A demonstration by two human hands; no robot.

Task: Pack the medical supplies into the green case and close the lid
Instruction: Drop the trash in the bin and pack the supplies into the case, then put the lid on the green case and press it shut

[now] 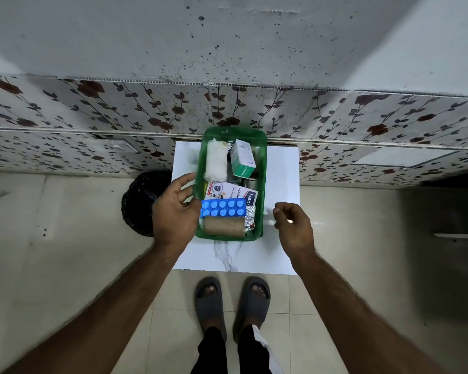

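The green case stands open on a small white table. Inside lie a white gauze roll, a white and green box, a white sachet pack, a blue pill blister, a brown bandage roll and foil strips. My left hand rests against the case's left wall, fingers spread, thumb near the blister. My right hand hovers just right of the case, fingers loosely curled, holding nothing. I cannot make out a lid apart from the green rim at the far end.
A black bin stands on the floor left of the table. A floral-patterned wall panel runs behind the table. My feet in grey slippers are just in front of the table's near edge.
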